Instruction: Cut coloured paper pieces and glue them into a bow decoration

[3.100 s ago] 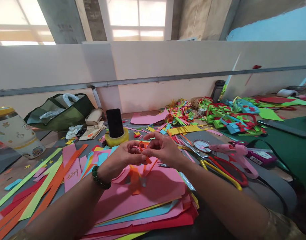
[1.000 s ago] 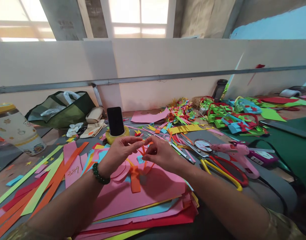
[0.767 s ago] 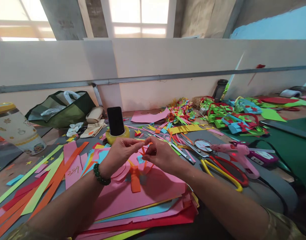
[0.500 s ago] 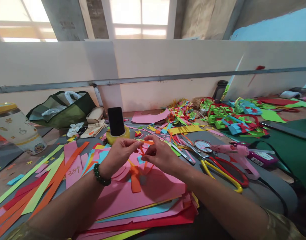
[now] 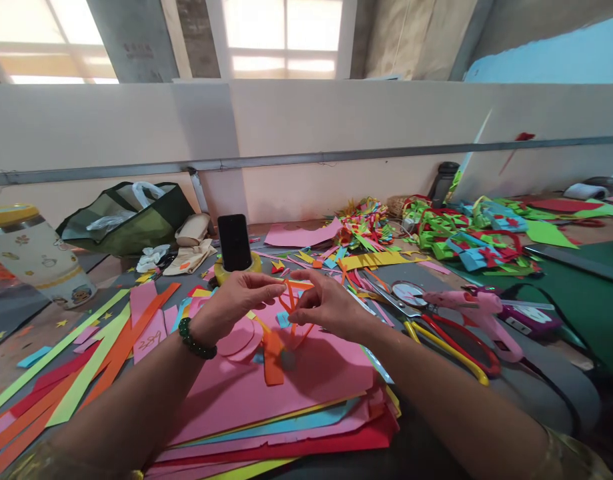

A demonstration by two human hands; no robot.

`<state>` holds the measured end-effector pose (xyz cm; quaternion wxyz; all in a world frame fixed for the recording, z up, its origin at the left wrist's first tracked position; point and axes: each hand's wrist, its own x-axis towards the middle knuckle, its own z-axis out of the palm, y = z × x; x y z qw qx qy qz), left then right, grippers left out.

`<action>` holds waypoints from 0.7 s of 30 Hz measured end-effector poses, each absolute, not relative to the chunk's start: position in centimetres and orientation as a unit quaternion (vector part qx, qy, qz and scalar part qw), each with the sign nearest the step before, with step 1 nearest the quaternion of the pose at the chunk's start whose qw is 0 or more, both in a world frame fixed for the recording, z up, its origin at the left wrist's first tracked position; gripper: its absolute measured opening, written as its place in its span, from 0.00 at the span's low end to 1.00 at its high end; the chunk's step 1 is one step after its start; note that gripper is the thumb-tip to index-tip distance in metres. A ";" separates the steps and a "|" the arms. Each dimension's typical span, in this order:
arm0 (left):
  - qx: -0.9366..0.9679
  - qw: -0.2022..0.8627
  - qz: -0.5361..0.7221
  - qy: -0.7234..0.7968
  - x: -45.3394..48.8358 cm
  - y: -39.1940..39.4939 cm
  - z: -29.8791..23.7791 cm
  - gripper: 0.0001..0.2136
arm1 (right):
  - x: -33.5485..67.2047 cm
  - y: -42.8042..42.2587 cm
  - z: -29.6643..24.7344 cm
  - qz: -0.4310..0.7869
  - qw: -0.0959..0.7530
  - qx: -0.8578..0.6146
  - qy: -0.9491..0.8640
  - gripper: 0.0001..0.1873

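Note:
My left hand [image 5: 243,297], with a dark green bead bracelet [image 5: 198,340] at its wrist, is closed with fingertips pinched at a thin orange strip [image 5: 289,293]. Across from it, my right hand [image 5: 326,303] is curled closed on the same strip, which bends between the two hands. Fingers partly cover its ends. Below them a wider orange piece [image 5: 273,360] lies on a stack of pink sheets [image 5: 306,393]. Round pink pieces [image 5: 239,339] rest on the stack beside my left hand, and a small light blue scrap [image 5: 283,320] lies under the strip.
To the right are large scissors [image 5: 451,340] with red and yellow handles and a pink glue gun [image 5: 476,313]. A phone [image 5: 234,243] stands in a yellow tape roll [image 5: 256,263]. Left are coloured strips [image 5: 106,353], a tumbler [image 5: 41,260] and a green bag [image 5: 126,220].
My fingers have shifted slightly on the orange strip, which now shows as a more upright loop between the hands. The view has moved a little; other things stay put.

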<state>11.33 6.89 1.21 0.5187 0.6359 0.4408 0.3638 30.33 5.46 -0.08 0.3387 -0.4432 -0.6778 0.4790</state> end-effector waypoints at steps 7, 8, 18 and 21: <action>0.681 0.472 0.386 0.406 11.3 7.0 1.0 0.14 | 30.5 5.7 -0.6 0.518 0.332 -0.412 -0.673 0.36; 0.687 0.465 0.388 0.402 11.3 7.0 1.0 0.14 | 30.6 5.8 -0.6 0.521 0.332 -0.407 -0.673 0.35; 0.641 0.500 0.380 0.442 11.6 6.5 1.6 0.26 | 30.7 6.0 -0.6 0.528 0.334 -0.394 -0.674 0.35; 0.662 0.496 0.349 0.441 11.8 6.4 1.6 0.22 | 30.7 5.8 -0.4 0.494 0.333 -0.394 -0.699 0.35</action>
